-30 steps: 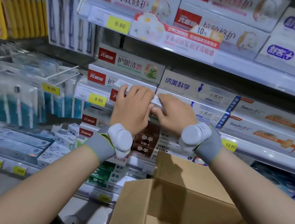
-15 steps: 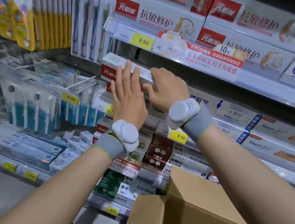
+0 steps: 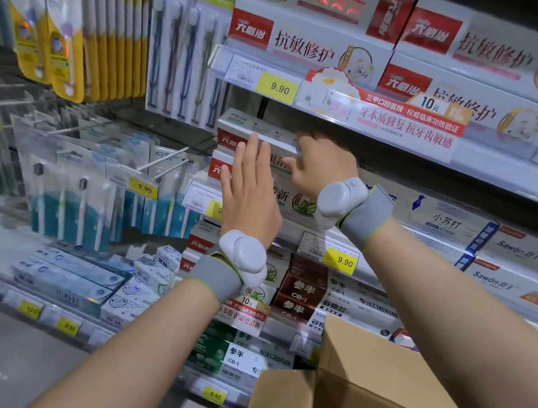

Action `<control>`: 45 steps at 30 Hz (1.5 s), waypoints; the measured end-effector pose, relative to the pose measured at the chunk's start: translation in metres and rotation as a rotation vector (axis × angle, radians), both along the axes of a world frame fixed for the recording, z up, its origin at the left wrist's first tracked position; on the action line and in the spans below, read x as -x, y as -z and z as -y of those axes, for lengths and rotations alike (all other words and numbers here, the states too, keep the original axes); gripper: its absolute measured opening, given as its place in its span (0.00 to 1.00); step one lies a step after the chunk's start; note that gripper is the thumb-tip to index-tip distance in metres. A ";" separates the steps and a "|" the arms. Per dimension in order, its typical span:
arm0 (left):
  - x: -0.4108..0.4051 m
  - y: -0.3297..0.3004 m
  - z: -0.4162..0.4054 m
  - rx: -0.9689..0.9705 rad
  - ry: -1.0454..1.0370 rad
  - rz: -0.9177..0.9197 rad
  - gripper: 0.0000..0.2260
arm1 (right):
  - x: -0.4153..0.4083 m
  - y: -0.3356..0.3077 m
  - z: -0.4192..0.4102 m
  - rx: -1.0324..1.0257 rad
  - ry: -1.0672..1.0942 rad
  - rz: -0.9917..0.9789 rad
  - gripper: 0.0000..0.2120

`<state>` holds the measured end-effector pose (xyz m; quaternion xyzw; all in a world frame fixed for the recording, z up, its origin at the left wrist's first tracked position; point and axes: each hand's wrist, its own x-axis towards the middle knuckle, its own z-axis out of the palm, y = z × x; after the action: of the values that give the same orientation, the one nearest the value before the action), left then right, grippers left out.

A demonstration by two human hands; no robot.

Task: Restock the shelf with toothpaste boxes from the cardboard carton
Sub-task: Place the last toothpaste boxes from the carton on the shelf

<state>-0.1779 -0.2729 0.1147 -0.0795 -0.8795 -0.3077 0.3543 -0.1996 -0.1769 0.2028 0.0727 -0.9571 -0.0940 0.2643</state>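
Observation:
A white toothpaste box with a red logo (image 3: 257, 129) lies on top of a stack of like boxes on the middle shelf (image 3: 310, 241). My right hand (image 3: 321, 166) has its fingers curled over the box's right part, thumb at its front. My left hand (image 3: 251, 187) is flat with straight fingers against the front of the stack, just below the top box. The brown cardboard carton (image 3: 381, 403) stands open at the lower right, under my right forearm; its inside is out of sight.
The upper shelf edge with price tags (image 3: 279, 86) hangs close above the top box. Toothbrush packs (image 3: 185, 53) hang on pegs to the left. More toothpaste boxes (image 3: 509, 251) fill the shelf to the right and the lower shelves (image 3: 239, 358).
Both hands have risen from the shelf's front row to the top of the stack, with a box now lying there. My left fingers have straightened against the stack's front.

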 end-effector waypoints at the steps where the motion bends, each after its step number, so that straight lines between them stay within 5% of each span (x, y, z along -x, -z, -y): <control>1: 0.000 0.000 -0.001 0.004 0.006 0.002 0.32 | 0.000 0.000 -0.001 0.005 0.003 0.002 0.17; 21: -0.004 0.004 -0.017 0.102 0.067 0.062 0.28 | -0.005 0.016 -0.018 -0.032 0.009 -0.062 0.21; 27: -0.006 0.007 -0.024 0.148 0.072 0.053 0.28 | -0.027 0.044 -0.038 -0.050 -0.087 -0.272 0.24; 35: -0.021 0.031 -0.052 0.422 0.153 0.074 0.29 | -0.060 0.097 -0.092 -0.004 -0.197 -0.301 0.22; 45: -0.038 0.069 -0.130 0.620 0.281 -0.127 0.29 | -0.104 0.161 -0.199 0.035 -0.135 -0.296 0.22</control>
<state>-0.1398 -0.1427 0.0453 -0.3226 -0.8879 -0.0659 0.3214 -0.0956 0.0221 0.0414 0.1174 -0.9021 -0.0692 0.4094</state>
